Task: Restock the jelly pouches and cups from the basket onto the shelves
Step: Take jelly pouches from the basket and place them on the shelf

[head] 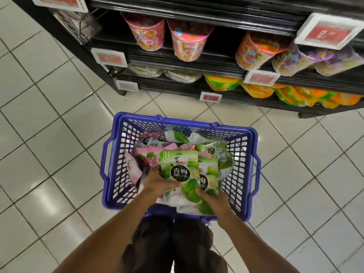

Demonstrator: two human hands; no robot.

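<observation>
Clasped between both grips is a small stack of flat green foil jelly pouches, held above the near half of the blue plastic lattice basket. The left grip is curled round the stack's lower left edge. The right grip is closed on the lower right corner, with fingertips laid on the front face. The front pouch is printed with a dark round label and white characters, and a second green pouch is fanned out just behind it to the right.

More stock is left in the basket: pink foil pouches on the left side and further green ones toward the far right corner. The basket is set on the white tiled floor, near the foot of the black metal shelves.

On the middle shelf, tall pink printed jelly cups are stood at the left. An orange cup and purple cups are tilted at the right. Orange-and-green packs are lined along the lowest shelf. Red-and-white price tags are clipped to the shelf edges. Dark trousers are seen between the forearms.
</observation>
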